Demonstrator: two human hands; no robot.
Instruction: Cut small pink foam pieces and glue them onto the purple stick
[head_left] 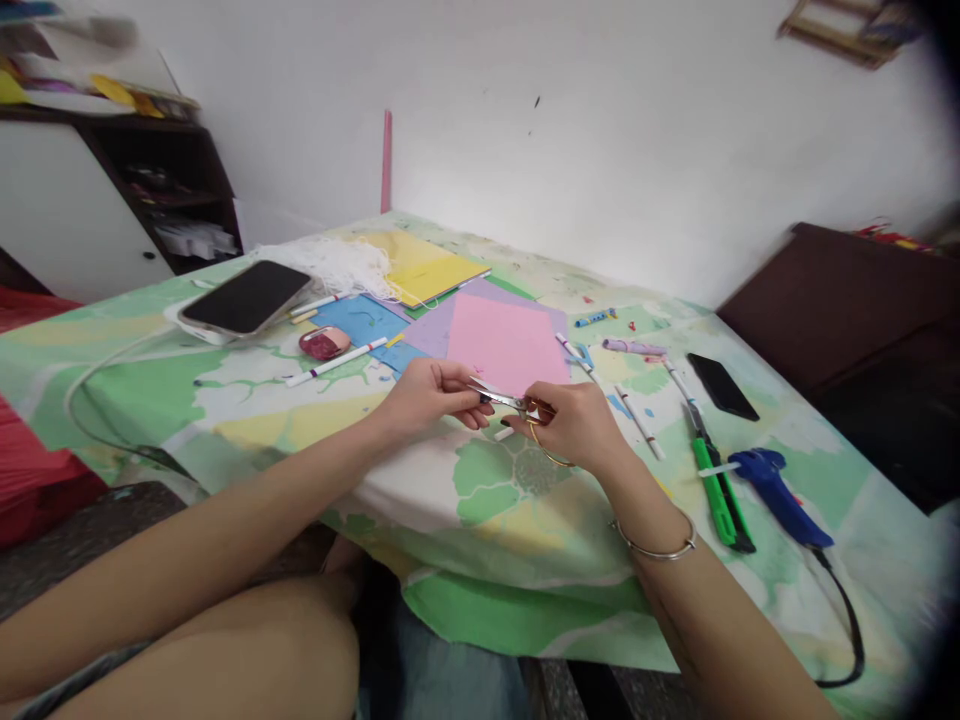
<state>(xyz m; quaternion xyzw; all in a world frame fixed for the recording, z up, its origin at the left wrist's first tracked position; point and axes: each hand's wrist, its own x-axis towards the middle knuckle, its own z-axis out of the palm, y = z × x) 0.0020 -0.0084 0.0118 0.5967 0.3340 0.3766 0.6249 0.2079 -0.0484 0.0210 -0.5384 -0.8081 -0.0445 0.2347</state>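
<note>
In the head view, my right hand (pixel 581 425) is closed around the handles of a pair of scissors (pixel 506 400), whose blades point left. Close to the blade tips, my left hand (pixel 439 395) is pinched, and what lies between its fingertips is too small to make out. A pink sheet of paper (pixel 499 340) lies on the table just beyond both hands. Under it are a purple sheet (pixel 431 330) and a blue sheet (pixel 349 325). A short white piece (pixel 505 434) lies below the scissors.
A glue gun (pixel 784 500), a green utility knife (pixel 716 490) and a dark phone (pixel 722 386) lie at the right. Several markers (pixel 337 362) are scattered about. White string (pixel 330 265), a yellow pad (pixel 424 265) and another phone (pixel 246 297) sit at the left and back.
</note>
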